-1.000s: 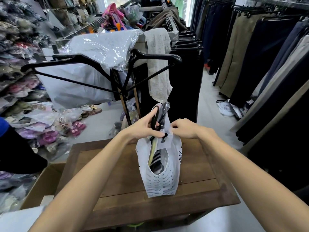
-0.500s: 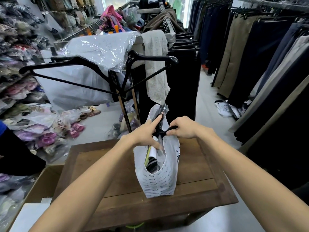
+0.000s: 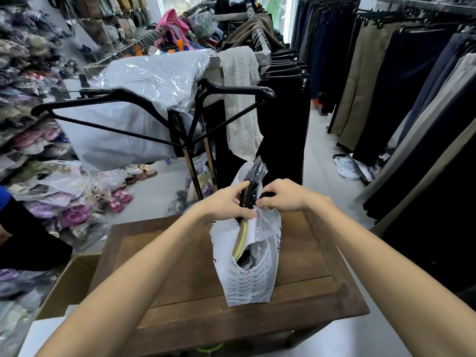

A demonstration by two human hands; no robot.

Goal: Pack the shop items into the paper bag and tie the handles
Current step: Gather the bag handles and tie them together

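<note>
Both hands at the mouth of the white bag [image 3: 248, 279], upright on the wooden table [image 3: 180, 266]; left hand [image 3: 226, 204] pinches the black handles [image 3: 248, 194] — right hand [image 3: 282, 195] is closed on what looks like a handle end (partly hidden). Packed items [image 3: 242, 238] peek out.

surface: dark wooden table [image 3: 180, 274] (planked top) | on it: white paper bag [image 3: 248, 284], upright

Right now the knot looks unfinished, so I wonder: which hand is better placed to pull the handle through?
Right. The right hand already pinches the black handle end; the left hand steadies the other handle above the bag.
</note>
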